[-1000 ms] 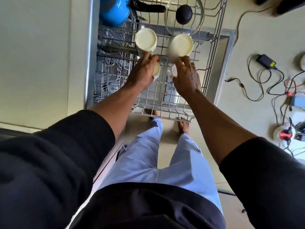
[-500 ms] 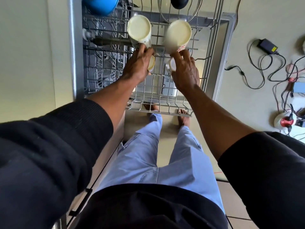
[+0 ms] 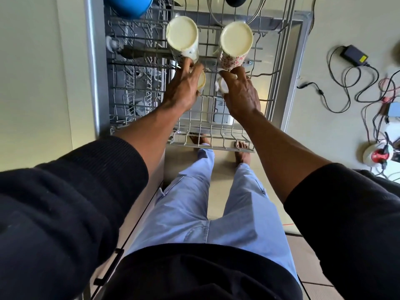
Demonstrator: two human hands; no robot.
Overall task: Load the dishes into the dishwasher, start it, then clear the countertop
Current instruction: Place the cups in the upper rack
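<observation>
Left hand (image 3: 181, 89) pinches dotted mug (image 3: 183, 37), right hand (image 3: 242, 92) pinches floral mug (image 3: 236, 40). Both sit base-up at middle of rack (image 3: 216, 146), presumably to drain.

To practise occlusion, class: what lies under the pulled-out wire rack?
Through the rack: the open dishwasher door, its detergent dispenser, and the person's toes. The left hand, right hand and upturned mugs hide the rest.

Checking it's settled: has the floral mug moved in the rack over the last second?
No. The floral mug keeps its spot below the black lid knob; only the camera shifted.
</observation>
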